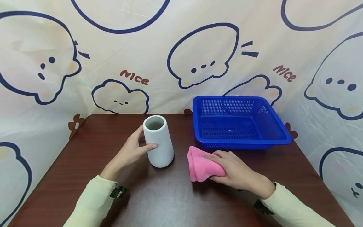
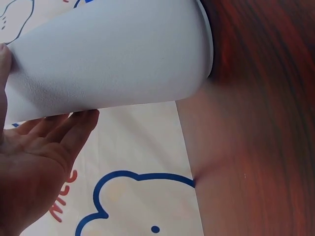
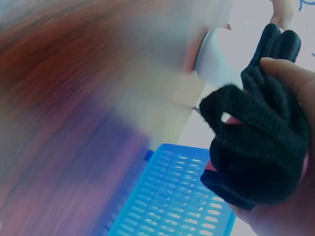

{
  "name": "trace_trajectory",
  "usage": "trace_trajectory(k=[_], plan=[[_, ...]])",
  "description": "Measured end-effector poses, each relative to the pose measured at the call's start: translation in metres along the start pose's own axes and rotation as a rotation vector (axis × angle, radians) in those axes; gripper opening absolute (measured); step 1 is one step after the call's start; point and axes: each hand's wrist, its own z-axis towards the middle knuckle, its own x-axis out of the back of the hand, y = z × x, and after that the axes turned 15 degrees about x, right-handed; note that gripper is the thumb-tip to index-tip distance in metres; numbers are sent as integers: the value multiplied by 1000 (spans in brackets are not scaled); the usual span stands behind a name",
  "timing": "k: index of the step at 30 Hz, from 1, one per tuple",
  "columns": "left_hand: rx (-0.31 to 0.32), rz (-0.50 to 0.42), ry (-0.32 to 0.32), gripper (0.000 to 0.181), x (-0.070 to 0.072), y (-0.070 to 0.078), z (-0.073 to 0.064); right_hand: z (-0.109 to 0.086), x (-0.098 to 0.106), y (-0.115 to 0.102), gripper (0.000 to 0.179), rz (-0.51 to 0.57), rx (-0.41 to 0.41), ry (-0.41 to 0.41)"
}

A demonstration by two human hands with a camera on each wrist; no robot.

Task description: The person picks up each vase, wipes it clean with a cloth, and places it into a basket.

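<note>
A white vase (image 1: 160, 148) with an open top stands upright on the brown table. My left hand (image 1: 133, 149) grips it from the left, thumb across the front and fingers round the far side; the left wrist view shows its fingertips (image 2: 88, 118) against the wall of the vase (image 2: 118, 59). To the right of the vase, my right hand (image 1: 233, 168) holds a folded pink cloth (image 1: 202, 165) just above the table. Seen from the right wrist, the bunched cloth (image 3: 256, 162) looks mostly black, with small pink patches at its edges.
A blue plastic basket (image 1: 244, 142) with perforated walls sits at the back right of the brown table (image 1: 170, 201), behind the right hand. A cartoon-printed sheet (image 1: 158, 56) hangs behind the table and along both sides. Each wrist carries a dark strap.
</note>
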Motion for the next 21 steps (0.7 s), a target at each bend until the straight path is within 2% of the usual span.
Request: trace_trajectory(k=[7,15,21], plan=[[-27,12,-11,69,0,1,-1,7,6,-7,68,-23,-7,37],[-15,-11,-35,71,1,2,-1,14,9,-10,69,1,-6,84],[-14,-6,-17,71,0,-1,-1,20,12,-13,69,22,-5,116]])
